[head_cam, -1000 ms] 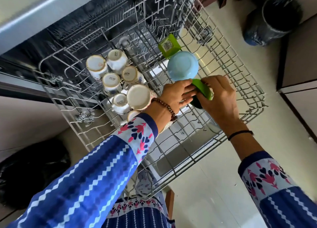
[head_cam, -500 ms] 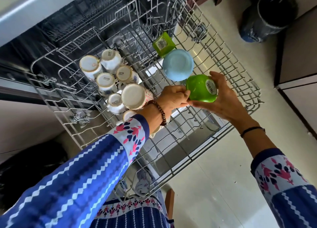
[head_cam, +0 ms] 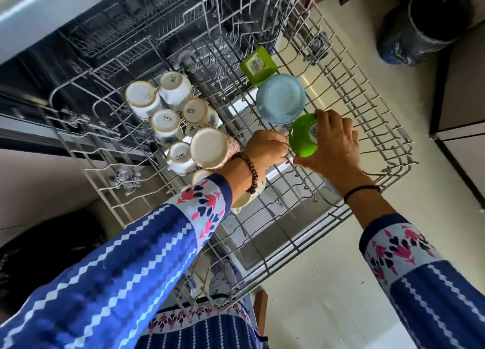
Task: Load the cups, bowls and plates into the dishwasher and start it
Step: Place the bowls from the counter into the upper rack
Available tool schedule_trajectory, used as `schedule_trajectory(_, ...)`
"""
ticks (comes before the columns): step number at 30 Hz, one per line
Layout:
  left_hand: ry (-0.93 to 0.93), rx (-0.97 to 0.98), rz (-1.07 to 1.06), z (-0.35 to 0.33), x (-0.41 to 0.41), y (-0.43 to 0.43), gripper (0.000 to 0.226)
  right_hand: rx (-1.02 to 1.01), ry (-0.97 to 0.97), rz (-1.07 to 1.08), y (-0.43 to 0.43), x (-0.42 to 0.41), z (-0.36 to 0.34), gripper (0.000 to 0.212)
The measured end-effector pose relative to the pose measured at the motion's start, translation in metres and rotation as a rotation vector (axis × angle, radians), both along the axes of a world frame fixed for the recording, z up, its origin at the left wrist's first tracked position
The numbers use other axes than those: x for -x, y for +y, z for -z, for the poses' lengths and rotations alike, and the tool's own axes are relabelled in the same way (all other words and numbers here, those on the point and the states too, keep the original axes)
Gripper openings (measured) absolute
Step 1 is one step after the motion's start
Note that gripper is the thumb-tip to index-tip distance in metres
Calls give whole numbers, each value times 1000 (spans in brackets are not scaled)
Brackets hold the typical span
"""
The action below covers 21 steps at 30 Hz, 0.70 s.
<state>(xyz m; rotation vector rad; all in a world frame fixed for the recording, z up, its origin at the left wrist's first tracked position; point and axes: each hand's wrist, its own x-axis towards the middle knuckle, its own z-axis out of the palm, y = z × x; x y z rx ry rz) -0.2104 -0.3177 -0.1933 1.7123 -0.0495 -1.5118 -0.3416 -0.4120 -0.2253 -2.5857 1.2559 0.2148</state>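
Observation:
The wire rack (head_cam: 388, 128) of the open dishwasher is pulled out below me. My right hand (head_cam: 333, 149) grips a round green bowl (head_cam: 301, 136), bottom up, just in front of an upturned light blue bowl (head_cam: 280, 99). A square green container (head_cam: 258, 65) lies behind the blue one. My left hand (head_cam: 265, 149) has its fingers curled at the green bowl's left edge, on the rack wires; what it grips is unclear. Several white cups (head_cam: 168, 120) and a tall patterned mug (head_cam: 210, 148) stand upside down on the rack's left side.
A dark bin (head_cam: 430, 21) with a liner stands on the floor at the far right. Cabinet fronts (head_cam: 462, 107) run along the right edge. A black bag (head_cam: 44, 254) lies at the lower left. The dishwasher's dark tub (head_cam: 131, 34) opens behind the rack.
The green bowl has turned bottom up and settled lower, next to the blue bowl. My right hand has shifted its grip over the bowl's right side. My left hand stays at its left edge.

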Motion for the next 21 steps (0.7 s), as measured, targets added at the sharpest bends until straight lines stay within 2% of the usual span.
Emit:
schedule_trajectory(3, 59, 35, -30, -4, -2, 3, 35, 37, 20, -11, 6, -1, 10, 114)
schedule_trajectory(10, 104, 47, -45, -11, -4, 16, 37, 10, -67, 37, 18, 3, 5, 97)
schedule_trajectory(16, 0, 124, 1, -51, -8, 39, 30, 21, -107, 31, 45, -6, -36, 70)
schedule_trajectory(18, -63, 183, 20, -71, -12, 52, 23, 52, -202, -16, 62, -15, -56, 51)
schedule_trajectory(21, -204, 224, 54, -94, -22, 79, 27, 58, -366, -31, 92, -32, -88, 28)
